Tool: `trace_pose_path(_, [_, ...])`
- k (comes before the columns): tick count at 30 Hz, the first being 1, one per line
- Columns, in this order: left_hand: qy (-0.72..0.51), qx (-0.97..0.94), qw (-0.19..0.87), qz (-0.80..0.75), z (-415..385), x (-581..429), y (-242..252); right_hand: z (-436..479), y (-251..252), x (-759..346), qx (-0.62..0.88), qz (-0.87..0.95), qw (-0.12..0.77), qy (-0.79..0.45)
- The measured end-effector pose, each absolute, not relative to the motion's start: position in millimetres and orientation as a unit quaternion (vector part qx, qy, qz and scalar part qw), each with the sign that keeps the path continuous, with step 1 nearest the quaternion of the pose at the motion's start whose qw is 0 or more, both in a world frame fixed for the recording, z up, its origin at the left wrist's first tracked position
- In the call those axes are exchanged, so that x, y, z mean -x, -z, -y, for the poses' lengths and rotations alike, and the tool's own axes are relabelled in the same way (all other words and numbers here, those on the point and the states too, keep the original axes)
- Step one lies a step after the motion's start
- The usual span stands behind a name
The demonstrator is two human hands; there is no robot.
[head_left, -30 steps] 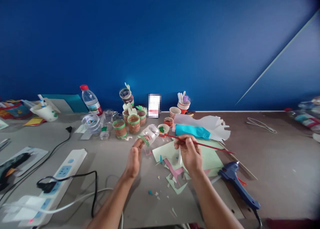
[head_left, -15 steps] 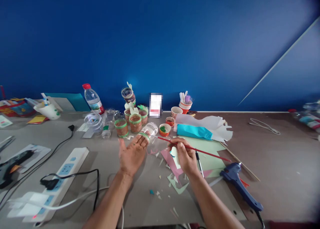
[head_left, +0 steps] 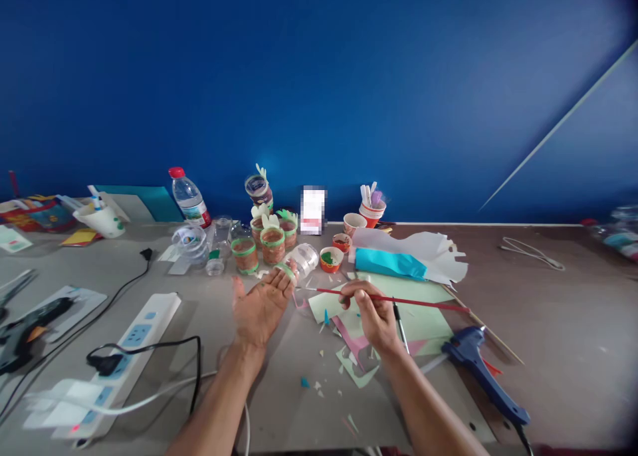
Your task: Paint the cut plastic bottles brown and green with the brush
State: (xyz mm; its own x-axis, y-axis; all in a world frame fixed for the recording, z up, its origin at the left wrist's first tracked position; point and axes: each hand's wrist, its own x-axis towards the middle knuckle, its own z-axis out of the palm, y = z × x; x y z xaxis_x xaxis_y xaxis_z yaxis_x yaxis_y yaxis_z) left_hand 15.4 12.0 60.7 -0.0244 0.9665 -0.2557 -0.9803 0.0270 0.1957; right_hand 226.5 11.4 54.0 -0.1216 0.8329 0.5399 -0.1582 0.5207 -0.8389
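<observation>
Turned palm up since a second ago, the left hand (head_left: 260, 311) now lies with its fingers (head_left: 279, 282) straight and spread out flat, and the brush tip, which touched the cup then, hangs just below its rim. Behind both hands rises a blue wall (head_left: 319, 97), and beneath them runs the counter (head_left: 279, 409). Under and right of the right fingers spreads pale green paper (head_left: 431, 326); beyond them lie torn white paper (head_left: 438, 253) and a turquoise strip (head_left: 391, 263). Well left of the left fingers stretches a power strip (head_left: 158, 308), its cables looping toward the left forearm. Right of the right hand (head_left: 373, 318) rests a blue glue gun (head_left: 488, 375), and far behind the left fingers leans a red-capped bottle (head_left: 189, 203). Closed in a pinch, the right fingers grip a red brush (head_left: 428, 303) pointing left. At the left fingertips the clear cup (head_left: 306, 259) lies tipped, its green rim toward them; whether they reach inside cannot be told. Brown-wrapped cups (head_left: 272, 246) crowd in just behind the left fingers, while a small cup of green paint (head_left: 331, 260) stands close beside the clear one, between the two hands. Nearer the person than the fingers are small paper scraps (head_left: 305, 381).
</observation>
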Motion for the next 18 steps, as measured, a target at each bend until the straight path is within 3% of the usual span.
trace_pose_path(4, [-0.702, 0.039, 0.687, -0.182, -13, -14, -61, -12, -54, -224, 0.253, 0.621, 0.626, -0.397])
trace_pose_path(11, [-0.698, 0.034, 0.698, -0.159, -14, -10, -55, -10, -52, -225, 0.254, 0.648, 0.588, -0.413])
trace_pose_path(18, [-0.695, -0.010, 0.706, -0.134, -13, -11, -53, -26, -47, -230, 0.287, 0.486, 0.707, -0.426])
